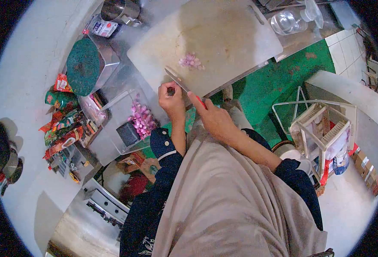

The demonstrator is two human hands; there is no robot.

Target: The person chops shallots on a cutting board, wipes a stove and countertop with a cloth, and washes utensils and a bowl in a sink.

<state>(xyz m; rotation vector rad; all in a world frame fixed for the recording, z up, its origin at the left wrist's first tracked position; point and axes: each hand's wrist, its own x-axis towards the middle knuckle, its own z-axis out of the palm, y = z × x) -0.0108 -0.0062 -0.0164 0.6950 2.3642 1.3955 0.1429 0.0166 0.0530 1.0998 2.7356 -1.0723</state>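
Note:
My right hand grips a knife by its red handle, the blade pointing up and left over the near edge of the white cutting board. Close beside the blade, my left hand has its fingers curled in a pinch; what they hold, if anything, is too small to make out. A small pile of cut pink shallots lies on the board beyond the knife tip. Left of my left hand, a clear plastic tub holds many peeled shallots and a dark block-shaped item.
A container with a green top stands left of the board, near a metal pot. Colourful food packets crowd the left side. A clear jug sits at upper right. A white rack stands at right.

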